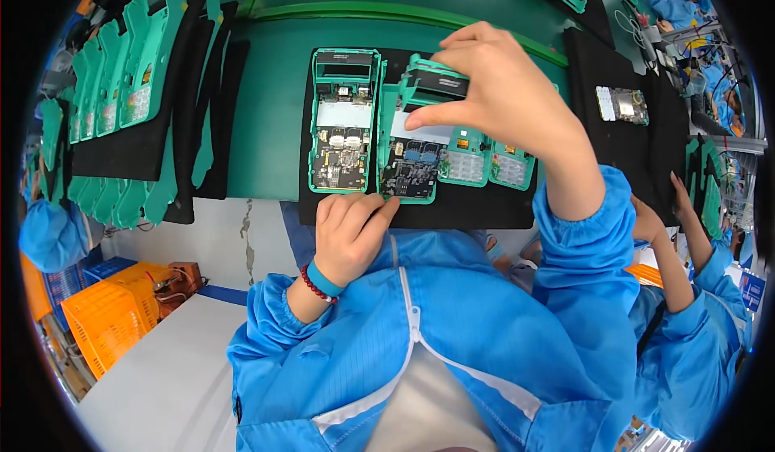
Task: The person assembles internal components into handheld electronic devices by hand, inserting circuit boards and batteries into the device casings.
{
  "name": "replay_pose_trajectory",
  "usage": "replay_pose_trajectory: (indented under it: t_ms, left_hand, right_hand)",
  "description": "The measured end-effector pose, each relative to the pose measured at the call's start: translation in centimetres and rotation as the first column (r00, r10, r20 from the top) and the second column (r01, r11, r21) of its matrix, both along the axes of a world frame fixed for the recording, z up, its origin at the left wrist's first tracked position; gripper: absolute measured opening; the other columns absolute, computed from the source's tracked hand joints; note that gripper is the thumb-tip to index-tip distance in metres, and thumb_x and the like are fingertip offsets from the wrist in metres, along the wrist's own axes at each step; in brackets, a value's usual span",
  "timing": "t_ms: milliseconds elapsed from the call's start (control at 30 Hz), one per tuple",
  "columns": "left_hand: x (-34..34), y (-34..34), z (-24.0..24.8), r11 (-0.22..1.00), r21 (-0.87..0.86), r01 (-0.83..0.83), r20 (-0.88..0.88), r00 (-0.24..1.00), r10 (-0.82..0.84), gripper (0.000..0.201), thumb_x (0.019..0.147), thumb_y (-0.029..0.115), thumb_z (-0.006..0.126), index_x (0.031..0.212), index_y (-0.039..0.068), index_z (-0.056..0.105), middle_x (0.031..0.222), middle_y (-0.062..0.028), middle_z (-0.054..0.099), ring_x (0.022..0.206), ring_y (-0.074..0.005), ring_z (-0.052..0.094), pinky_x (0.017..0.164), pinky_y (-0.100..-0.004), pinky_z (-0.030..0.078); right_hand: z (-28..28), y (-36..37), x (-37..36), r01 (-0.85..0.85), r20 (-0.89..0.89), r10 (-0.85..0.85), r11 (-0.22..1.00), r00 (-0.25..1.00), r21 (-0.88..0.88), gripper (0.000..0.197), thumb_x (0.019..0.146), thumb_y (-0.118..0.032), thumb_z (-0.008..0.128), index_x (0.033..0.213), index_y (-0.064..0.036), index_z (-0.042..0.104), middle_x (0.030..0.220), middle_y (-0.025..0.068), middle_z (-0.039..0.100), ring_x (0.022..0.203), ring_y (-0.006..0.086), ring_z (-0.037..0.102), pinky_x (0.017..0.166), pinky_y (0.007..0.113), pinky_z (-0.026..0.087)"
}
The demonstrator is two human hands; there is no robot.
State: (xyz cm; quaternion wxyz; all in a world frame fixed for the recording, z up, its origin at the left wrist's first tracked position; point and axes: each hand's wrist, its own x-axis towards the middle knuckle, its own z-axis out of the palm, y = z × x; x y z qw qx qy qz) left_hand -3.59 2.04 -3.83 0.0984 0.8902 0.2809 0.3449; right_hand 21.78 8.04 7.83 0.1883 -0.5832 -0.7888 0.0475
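Observation:
My right hand (pixel 504 89) has its thumb and fingers closed around the top of a green plastic device housing (pixel 420 71). Inside that housing a dark circuit board (pixel 410 173) shows, with a white panel above it, partly covered by my thumb. My left hand (pixel 349 238) has its fingers bent together, the fingertips against the lower edge of the same housing. To its left lies a similar green housing (pixel 312 129), with its own board (pixel 343 165) exposed. On the right, two more green housings with pale keypads (pixel 462 167) lie partly beneath my right hand and wrist.
The housings lie on a black foam mat (pixel 484 210) on a green bench (pixel 274 73). Black racks (pixel 121 155) of green shells stand at left. A loose circuit board (pixel 623 105) rests on a mat at right. A co-worker's hands (pixel 650 222) are nearby, and an orange crate (pixel 109 319) is lower left.

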Motion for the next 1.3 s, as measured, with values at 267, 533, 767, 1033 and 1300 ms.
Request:
replay_pose_trajectory:
  t_ms: [267, 533, 767, 1033, 1300]
  left_hand:
    - [0.5, 0.4, 0.8, 0.995, -0.078, 0.055, -0.153, 0.986, -0.067, 0.045, 0.079, -0.002, 0.063, 0.122, 0.008, 0.071, 0.134, -0.0067, 0.066, 0.127, -0.0255, 0.061, 0.1, -0.0388, 0.046]
    - [1.2, 0.5, 0.9, 0.999, -0.029, 0.028, -0.242, 0.97, -0.035, 0.048, 0.083, 0.013, 0.074, 0.13, 0.01, 0.066, 0.132, -0.0061, 0.065, 0.127, -0.0243, 0.059, 0.109, -0.0421, 0.036]
    - [4.2, 2.0, 3.2, 0.996, -0.079, 0.046, -0.301, 0.951, -0.067, 0.053, 0.082, 0.029, 0.078, 0.13, 0.013, 0.064, 0.107, -0.0067, 0.057, 0.105, -0.0259, 0.055, 0.099, -0.0454, 0.041]
    - [3.5, 3.2, 2.6, 0.985, -0.04, 0.169, -0.307, 0.936, -0.173, 0.055, 0.08, 0.035, 0.078, 0.128, 0.012, 0.063, 0.109, -0.0072, 0.058, 0.102, -0.025, 0.057, 0.096, -0.0431, 0.042]
    - [4.0, 2.9, 3.2, 0.987, -0.005, 0.16, -0.345, 0.926, -0.152, 0.056, 0.079, 0.034, 0.076, 0.126, 0.006, 0.061, 0.106, -0.0072, 0.057, 0.101, -0.0245, 0.056, 0.094, -0.0415, 0.042]
  right_hand:
    - [-4.1, 2.7, -0.4, -0.007, 0.007, 0.007, 1.0, 1.0, -0.002, 0.069, 0.076, -0.065, 0.074, 0.097, 0.0, 0.077, 0.097, 0.0148, 0.073, 0.125, 0.0398, 0.054, 0.109, 0.049, 0.038]
    - [-8.0, 3.6, 1.1, -0.001, 0.147, -0.02, 0.99, 0.989, 0.139, 0.056, 0.089, -0.063, 0.061, 0.107, -0.0111, 0.075, 0.115, 0.0076, 0.071, 0.136, 0.0427, 0.047, 0.116, 0.061, 0.027]
    - [-8.5, 2.3, 0.3, 0.095, 0.026, -0.096, 0.995, 0.995, 0.027, 0.063, 0.092, -0.066, 0.057, 0.12, -0.011, 0.071, 0.125, 0.0155, 0.066, 0.14, 0.0449, 0.041, 0.117, 0.065, 0.022]
    - [-5.2, -3.5, 1.1, 0.028, -0.378, 0.012, 0.995, 0.926, 0.098, 0.032, 0.092, -0.023, 0.071, 0.119, -0.0065, 0.066, 0.128, 0.0124, 0.063, 0.136, 0.0391, 0.047, 0.111, 0.048, 0.039]
    - [-6.4, -7.4, 0.9, -0.151, -0.304, 0.15, 0.988, 0.941, 0.02, 0.029, 0.083, -0.007, 0.072, 0.111, -0.0067, 0.066, 0.127, 0.0117, 0.06, 0.133, 0.0366, 0.05, 0.11, 0.052, 0.04]
